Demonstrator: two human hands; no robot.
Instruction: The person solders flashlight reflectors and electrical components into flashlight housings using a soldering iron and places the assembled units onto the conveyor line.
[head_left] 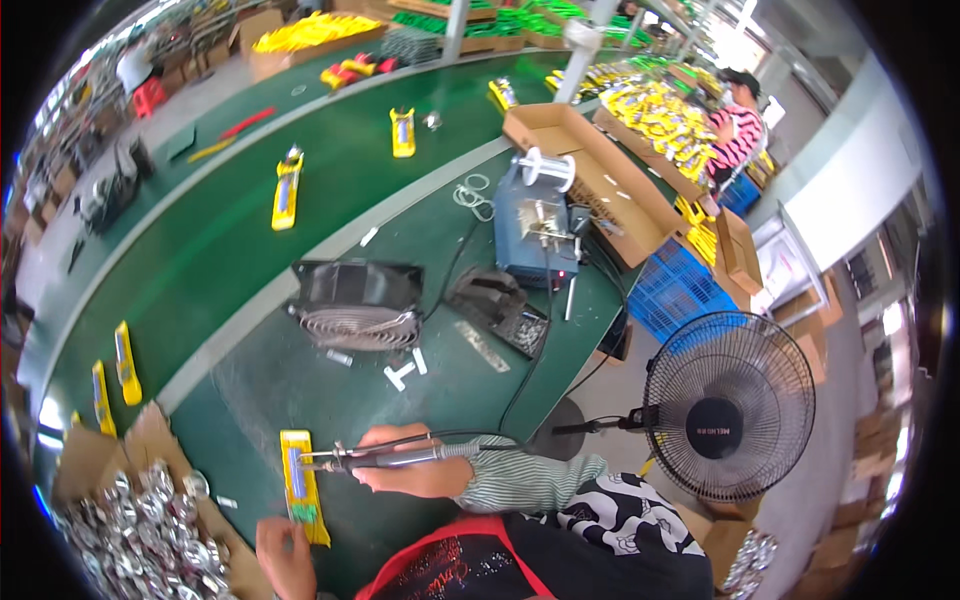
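On the green bench lies a yellow plastic casing (297,470) with a blue-grey strip along its middle and a small green part near its lower end. My right hand (415,462) is closed around a soldering iron (390,458) with a thin feed tube alongside. The iron points left, and its tip is over the upper part of the casing. My left hand (285,557) is beside the casing's lower end, fingers curled in. Whether its fingertips grip anything is hidden.
A carton of shiny metal parts (205,520) stands at lower left. Beyond the casing are a black blower fan (360,300), an iron stand (500,305) and a blue solder feeder (535,225). A conveyor (235,255) carries yellow casings. A pedestal fan (730,410) stands right; a person (738,135) sits farther back.
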